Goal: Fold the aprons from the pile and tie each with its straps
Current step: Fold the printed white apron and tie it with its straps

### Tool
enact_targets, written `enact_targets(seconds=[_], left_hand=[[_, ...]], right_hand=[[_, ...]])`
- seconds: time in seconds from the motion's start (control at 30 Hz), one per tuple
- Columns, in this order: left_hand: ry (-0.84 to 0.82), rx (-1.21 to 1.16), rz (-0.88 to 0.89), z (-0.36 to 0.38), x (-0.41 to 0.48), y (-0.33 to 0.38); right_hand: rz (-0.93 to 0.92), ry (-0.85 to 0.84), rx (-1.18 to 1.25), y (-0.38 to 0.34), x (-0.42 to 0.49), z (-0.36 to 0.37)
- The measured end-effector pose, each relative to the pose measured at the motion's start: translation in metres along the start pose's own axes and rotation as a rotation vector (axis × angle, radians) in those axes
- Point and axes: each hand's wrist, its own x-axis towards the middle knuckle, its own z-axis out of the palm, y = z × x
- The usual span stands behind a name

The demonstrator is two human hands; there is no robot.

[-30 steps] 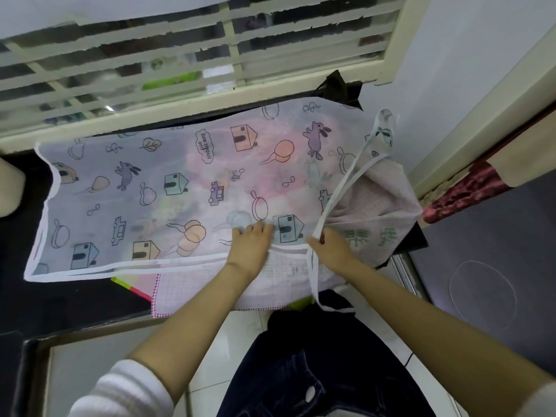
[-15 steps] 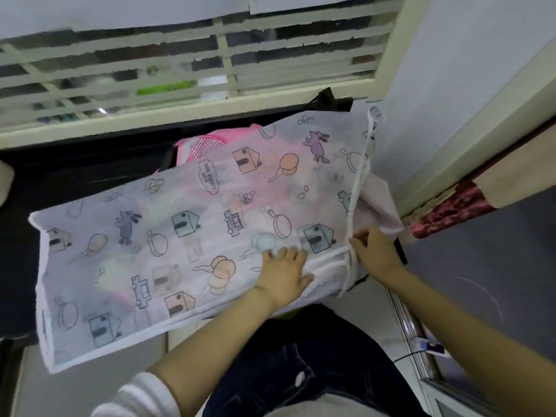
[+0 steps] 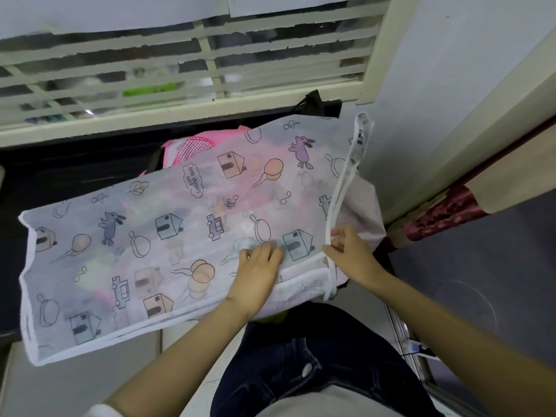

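1 apron (image 3: 168, 242), left hand (image 3: 258, 272) flat, right hand (image 3: 352, 257) pinching 1 strap (image 3: 340, 188)

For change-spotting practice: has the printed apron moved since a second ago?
Yes. The printed apron swung its left end down-frame, away from the window sill.

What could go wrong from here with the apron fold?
1. The printed apron seems to overhang the edge at its near-left corner; only the left hand presses it flat, so it may slide off.
2. The right hand pinches the white strap; a hard pull could bunch the thin fabric or drag the pink apron beneath.
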Motion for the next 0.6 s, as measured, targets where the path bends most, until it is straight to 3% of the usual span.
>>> enact_targets(seconds=[0.17,0.3,0.5,0.6], left_hand=[[-0.024,0.099,-0.024,0.010,-0.013,0.003],[-0.104,0.168,-0.041,0.017,-0.012,0.009],[0.054,0.152,0.035,0.022,-0.016,0.014],[0.037,0.171,0.102,0.023,-0.023,0.017]], right_hand=[[-0.007,-0.137,-0.235,0.014,0.002,-0.004],[-0.018,-0.197,-0.223,0.011,0.001,0.001],[0.006,-0.272,-0.278,0.015,0.004,-0.002],[0.035,-0.297,-0.274,0.019,0.007,0.001]])
